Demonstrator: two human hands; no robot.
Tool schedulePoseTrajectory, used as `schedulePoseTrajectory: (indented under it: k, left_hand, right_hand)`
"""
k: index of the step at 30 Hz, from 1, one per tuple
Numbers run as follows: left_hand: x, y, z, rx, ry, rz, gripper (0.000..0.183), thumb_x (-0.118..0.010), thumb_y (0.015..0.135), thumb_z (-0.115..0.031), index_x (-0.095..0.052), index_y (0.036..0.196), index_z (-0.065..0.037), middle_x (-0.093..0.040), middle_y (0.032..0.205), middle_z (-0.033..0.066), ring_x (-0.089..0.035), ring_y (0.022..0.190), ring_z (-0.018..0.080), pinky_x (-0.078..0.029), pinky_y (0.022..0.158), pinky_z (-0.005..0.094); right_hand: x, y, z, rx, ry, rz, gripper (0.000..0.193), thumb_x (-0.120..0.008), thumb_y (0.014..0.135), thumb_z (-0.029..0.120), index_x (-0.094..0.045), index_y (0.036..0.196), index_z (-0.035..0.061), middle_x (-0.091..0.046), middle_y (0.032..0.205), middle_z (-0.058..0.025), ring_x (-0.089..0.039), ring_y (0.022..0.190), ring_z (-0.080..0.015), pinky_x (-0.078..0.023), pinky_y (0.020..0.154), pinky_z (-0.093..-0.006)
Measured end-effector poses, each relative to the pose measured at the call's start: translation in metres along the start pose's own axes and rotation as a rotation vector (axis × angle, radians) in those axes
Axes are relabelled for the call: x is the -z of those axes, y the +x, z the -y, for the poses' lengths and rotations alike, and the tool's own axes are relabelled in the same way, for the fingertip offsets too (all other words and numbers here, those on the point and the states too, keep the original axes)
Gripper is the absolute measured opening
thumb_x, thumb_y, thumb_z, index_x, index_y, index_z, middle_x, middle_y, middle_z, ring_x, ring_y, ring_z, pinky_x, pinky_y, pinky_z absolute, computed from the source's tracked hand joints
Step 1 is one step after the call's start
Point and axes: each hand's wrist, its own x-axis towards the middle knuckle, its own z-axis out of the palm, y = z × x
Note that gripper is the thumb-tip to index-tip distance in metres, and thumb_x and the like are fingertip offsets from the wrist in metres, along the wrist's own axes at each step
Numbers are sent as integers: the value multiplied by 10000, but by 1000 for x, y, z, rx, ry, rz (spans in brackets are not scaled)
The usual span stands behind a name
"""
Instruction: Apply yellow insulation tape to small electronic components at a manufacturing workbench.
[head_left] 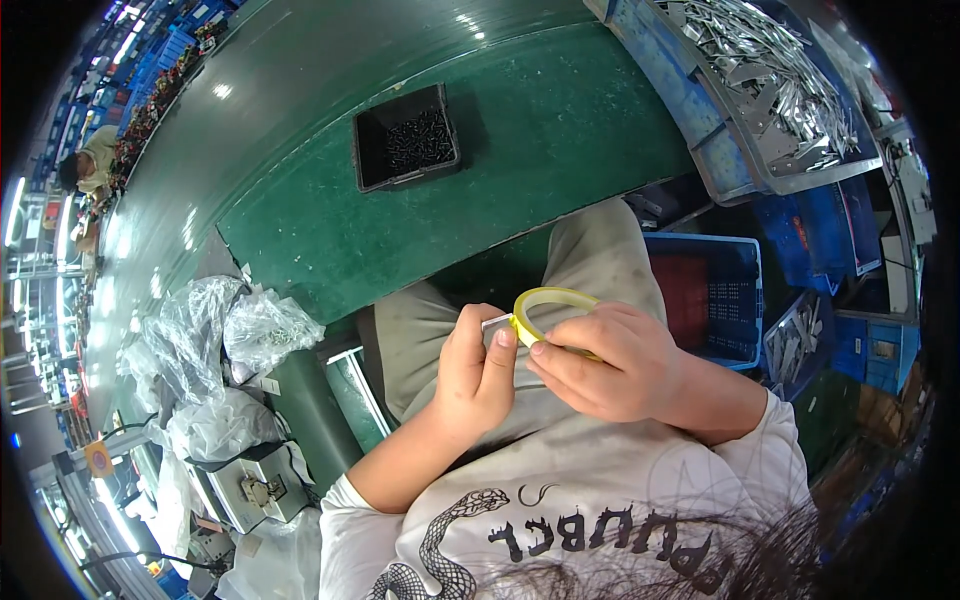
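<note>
Above my lap, my right hand (605,360) grips a roll of yellow tape (552,296), its fingers on the near side of the ring. My left hand (478,368) pinches a thin, pale, rod-like piece (495,321) between thumb and forefinger. The tip of that piece meets the left edge of the tape roll, where a bit of yellow tape shows. Most of the thin piece is hidden in my left fingers, so I cannot tell its exact kind.
A black bin (405,138) of small dark parts stands on the green table (540,130). At the upper right is a large blue crate (700,120) of flat metal pieces. A blue basket (755,300) sits right of my knee; clear plastic bags (190,330) lie at left.
</note>
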Motion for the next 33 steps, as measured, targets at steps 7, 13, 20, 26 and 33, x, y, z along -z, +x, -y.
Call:
schedulePoseTrajectory:
  k: [7, 13, 20, 26, 33]
  left_hand:
    - [1, 2, -3, 73, -39, 22, 139, -481, 1043, -129, -502, 1042, 8, -599, 777, 117, -550, 635, 219, -443, 587, 328]
    - [1, 3, -2, 48, 9, 35, 149, -480, 1046, -141, -508, 1048, 5, -597, 776, 127, -562, 636, 238, -447, 587, 340]
    - [1, 0, 0, 86, -5, 32, 135, -497, 1041, -131, -526, 1024, 0, -589, 764, 125, -541, 611, 223, -440, 572, 329]
    - [1, 1, 1, 78, 0, 39, 118, -512, 1035, -112, -534, 1012, 2, -593, 758, 121, -540, 606, 220, -441, 568, 327]
    - [1, 2, -1, 67, 81, 23, 117, -538, 1023, -99, -537, 997, 15, -610, 753, 133, -568, 596, 241, -462, 573, 331]
  right_hand:
    - [1, -1, 0, -2, -6, 9, 319, -853, 708, 98, -708, 992, 83, -611, 966, -24, -626, 695, -141, -497, 575, -268]
    - [0, -1, -1, 1, -7, -11, 319, -852, 705, 92, -709, 990, 83, -608, 964, -25, -628, 696, -142, -502, 571, -269]
    - [-1, -2, -3, 6, 4, 0, 320, -852, 703, 90, -708, 989, 77, -608, 963, -28, -629, 703, -143, -511, 573, -272]
    - [-2, -3, -4, 11, 20, -4, 314, -855, 701, 91, -707, 977, 78, -610, 962, -28, -635, 711, -144, -520, 577, -271]
    - [-2, -3, -5, 11, 13, 2, 313, -857, 700, 88, -706, 975, 80, -611, 964, -30, -642, 717, -145, -523, 581, -275]
